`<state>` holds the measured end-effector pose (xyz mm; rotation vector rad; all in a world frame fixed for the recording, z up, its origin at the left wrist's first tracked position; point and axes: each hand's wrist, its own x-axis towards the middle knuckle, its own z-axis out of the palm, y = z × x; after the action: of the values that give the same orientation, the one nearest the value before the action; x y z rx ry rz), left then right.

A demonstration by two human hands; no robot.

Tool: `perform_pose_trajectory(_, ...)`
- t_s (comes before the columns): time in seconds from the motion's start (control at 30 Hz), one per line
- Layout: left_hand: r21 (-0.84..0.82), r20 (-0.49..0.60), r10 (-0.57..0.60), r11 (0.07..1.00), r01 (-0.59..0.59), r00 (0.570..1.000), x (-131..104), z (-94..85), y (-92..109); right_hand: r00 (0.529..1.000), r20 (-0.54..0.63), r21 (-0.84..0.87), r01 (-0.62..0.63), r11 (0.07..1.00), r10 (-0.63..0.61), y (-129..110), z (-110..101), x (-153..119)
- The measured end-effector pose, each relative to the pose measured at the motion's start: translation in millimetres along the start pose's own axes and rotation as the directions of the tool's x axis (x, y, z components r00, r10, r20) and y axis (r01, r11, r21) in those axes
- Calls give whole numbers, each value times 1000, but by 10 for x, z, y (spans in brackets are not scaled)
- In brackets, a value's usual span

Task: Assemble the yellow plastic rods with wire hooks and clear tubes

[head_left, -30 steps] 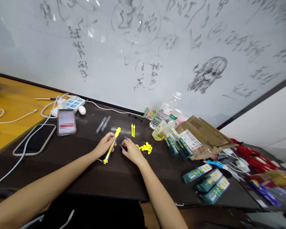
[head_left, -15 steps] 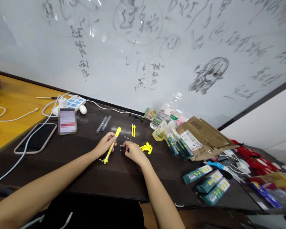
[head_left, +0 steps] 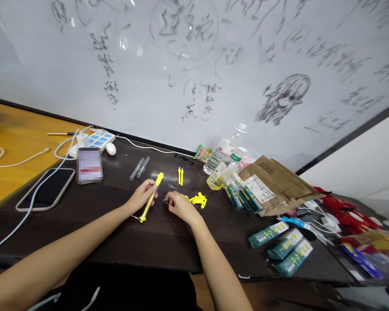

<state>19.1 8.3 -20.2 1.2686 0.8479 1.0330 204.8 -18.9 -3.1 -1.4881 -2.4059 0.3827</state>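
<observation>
Rear: whiteboard (head_left: 136,90), marked with black writing. Below: dark table (head_left: 123,244), bearing a brown package (head_left: 275,175) and green boxes (head_left: 267,234) on the right side. Front centre: left grip (head_left: 141,199), closed around a yellow-and-clear tube (head_left: 147,210), upper end slanting toward the whiteboard. Just to the right: right grip (head_left: 180,206), low over the table, nearly pinched; closure on the wire piece (head_left: 165,201) impossible to tell. Beyond the hands: two clear tubes (head_left: 144,167) and two yellow rods (head_left: 180,176); just beside the right grip, small yellow parts (head_left: 199,200). Smallest: looped wire (head_left: 172,187), just beyond the right grip. Changed within the last half second: less of the wire piece exposed; left grip unaltered. Probable meaning: handling centred on the wire piece, with the yellow-and-clear tube kept ready alongside. Hidden: tube section inside the left grip, most of the wire piece. Blurred: red items (head_left: 346,216) toward the right edge.
</observation>
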Motion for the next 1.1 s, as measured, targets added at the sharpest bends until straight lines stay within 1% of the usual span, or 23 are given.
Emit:
perform_pose_trajectory(0.2, -4, -6, 2, 1000, -2, 1000, 11, -9, -17, 997, -21, -188, -78, 979, 76, -111, 30, 6)
perform_pose_trajectory(0.3, -2, -6, 4, 1000, -4, 1000, 16, -15, -23, 995, -19, -248, -96, 964, 94, -138, 43, 0)
perform_pose_trajectory(0.5, 11, -5, -6, 1000, 7, 1000, 20, -23, -26, 998, -6, -187, -64, 980, 64, -117, 27, -13)
perform_pose_trajectory(0.63, 9, 6, 3, 1000, -3, 1000, 19, -22, -32, 998, -34, -173, -56, 983, 50, -132, 25, -23)
perform_pose_trajectory(0.8, 16, 4, -3, 1000, 3, 1000, 13, -13, -19, 997, -38, -163, -69, 984, 63, -131, 35, -15)
perform_pose_trajectory(0.9, 11, 3, -4, 1000, 4, 1000, 15, -12, -21, 996, -28, -193, -86, 977, 82, -135, 39, 3)
perform_pose_trajectory(1.1, 0, 6, 5, 1000, -5, 1000, 23, -15, -40, 994, -4, -321, -107, 941, 112, -211, 11, 6)
